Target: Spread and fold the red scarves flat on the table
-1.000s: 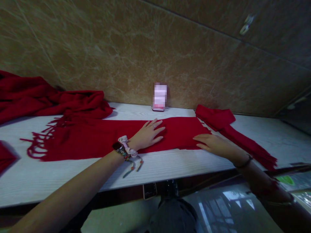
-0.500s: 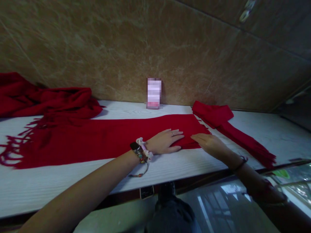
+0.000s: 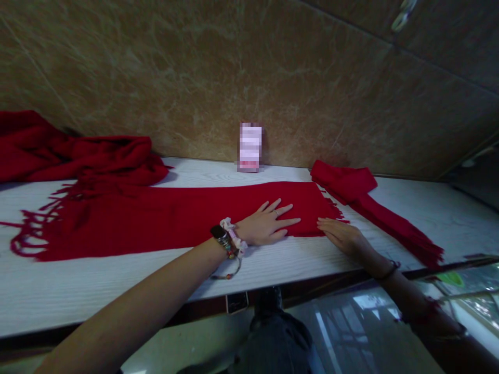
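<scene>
A long red scarf (image 3: 175,213) with fringed ends lies stretched out along the white board surface. My left hand (image 3: 262,224) rests palm down on it near its right end, fingers spread; a ring, a watch and bracelets show on this arm. At the scarf's lower right corner is my right hand (image 3: 345,239), its fingers stretched out and lying flat on the edge by the fringe. Its thumb is hidden. A folded red scarf (image 3: 351,187) lies just beyond the right end, its tail slanting toward the front edge.
Bunched red cloth (image 3: 113,158) lies at the left, touching the long scarf. A blurred pinkish-white upright item (image 3: 250,148) leans on the brown marbled wall (image 3: 175,78). Below the front edge of the white surface (image 3: 97,285), a phone-like dark object (image 3: 237,303) shows.
My left fingers have spread wider on the scarf. My right hand has shifted slightly right and its fingers lie flatter. The view has moved a little.
</scene>
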`<state>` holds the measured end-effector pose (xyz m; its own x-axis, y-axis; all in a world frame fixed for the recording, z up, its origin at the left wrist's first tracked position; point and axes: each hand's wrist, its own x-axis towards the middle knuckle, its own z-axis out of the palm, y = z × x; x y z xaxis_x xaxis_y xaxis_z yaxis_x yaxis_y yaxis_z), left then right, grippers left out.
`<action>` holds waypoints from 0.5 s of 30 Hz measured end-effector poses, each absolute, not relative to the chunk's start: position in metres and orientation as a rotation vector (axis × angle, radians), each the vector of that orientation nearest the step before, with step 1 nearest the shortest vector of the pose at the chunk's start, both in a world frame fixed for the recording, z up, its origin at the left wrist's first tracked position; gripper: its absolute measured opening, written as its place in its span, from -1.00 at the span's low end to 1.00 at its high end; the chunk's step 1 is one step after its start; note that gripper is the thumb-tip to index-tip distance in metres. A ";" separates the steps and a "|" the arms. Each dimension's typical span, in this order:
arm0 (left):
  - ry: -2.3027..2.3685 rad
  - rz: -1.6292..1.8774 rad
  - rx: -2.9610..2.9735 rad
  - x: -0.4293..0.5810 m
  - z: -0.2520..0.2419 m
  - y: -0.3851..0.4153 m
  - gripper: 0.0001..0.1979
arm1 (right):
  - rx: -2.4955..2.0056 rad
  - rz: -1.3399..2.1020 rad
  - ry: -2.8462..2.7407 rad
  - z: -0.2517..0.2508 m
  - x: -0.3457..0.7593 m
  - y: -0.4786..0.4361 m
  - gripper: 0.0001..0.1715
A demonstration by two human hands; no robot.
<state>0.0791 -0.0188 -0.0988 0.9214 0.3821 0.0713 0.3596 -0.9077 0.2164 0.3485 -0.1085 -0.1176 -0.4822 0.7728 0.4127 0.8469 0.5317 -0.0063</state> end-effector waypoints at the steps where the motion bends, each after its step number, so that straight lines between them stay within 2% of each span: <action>1: 0.554 0.166 2.882 0.078 -0.098 -0.019 -0.52 | -1.376 -0.245 -2.356 -0.115 0.347 -0.107 -0.67; 7: 0.520 0.156 2.881 0.076 -0.094 -0.020 -0.53 | -1.432 0.009 -2.326 -0.096 0.341 -0.096 -0.76; 12: 0.456 0.015 2.860 0.075 -0.091 -0.020 -0.55 | -1.368 -0.019 -2.467 -0.100 0.341 -0.097 -0.70; 15: 0.411 0.006 2.839 0.073 -0.091 -0.020 -0.55 | -1.335 -0.049 -2.485 -0.097 0.341 -0.101 -0.76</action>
